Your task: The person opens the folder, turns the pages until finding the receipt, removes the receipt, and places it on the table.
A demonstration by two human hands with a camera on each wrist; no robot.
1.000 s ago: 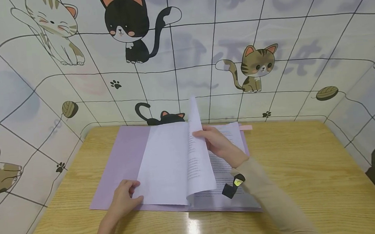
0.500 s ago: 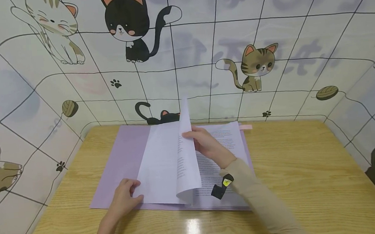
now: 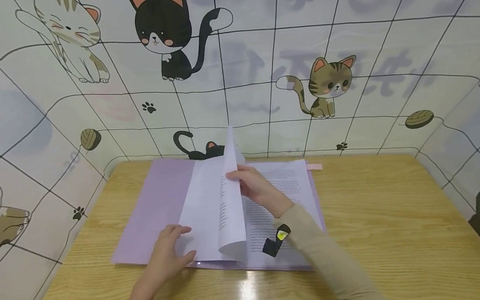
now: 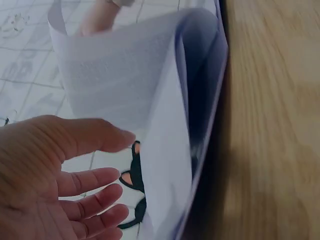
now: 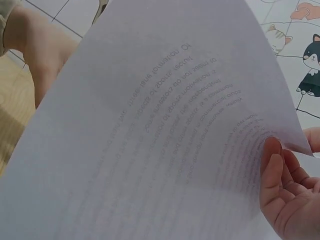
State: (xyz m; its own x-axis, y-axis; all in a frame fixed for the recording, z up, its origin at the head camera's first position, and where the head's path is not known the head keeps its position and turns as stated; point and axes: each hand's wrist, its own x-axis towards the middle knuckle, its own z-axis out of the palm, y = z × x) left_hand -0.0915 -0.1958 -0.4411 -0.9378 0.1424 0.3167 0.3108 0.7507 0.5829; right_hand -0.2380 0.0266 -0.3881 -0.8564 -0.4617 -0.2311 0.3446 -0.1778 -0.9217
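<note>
A purple folder (image 3: 155,210) lies spread on the table with printed sheets inside. My right hand (image 3: 260,186) pinches the edge of a lifted sheet of paper (image 3: 230,208), which stands curled up over the middle of the folder. In the right wrist view the thumb and fingers grip that sheet (image 5: 150,125) at its edge, and its print shows through reversed. My left hand (image 3: 167,254) is at the lower left of the white left-hand page (image 3: 199,220), thumb and fingers spread apart. In the left wrist view nothing sits between the left hand's (image 4: 75,175) fingers.
A wooden table (image 3: 379,223) carries the folder. Behind it and at the sides hang sheets printed with cats (image 3: 330,87) and grid lines. A pink tab (image 3: 314,167) sticks out of the folder's upper right edge.
The right hand has carried the lifted sheet leftward, uncovering more of the printed page on the right. The left hand has shifted slightly right and its fingers have spread.
</note>
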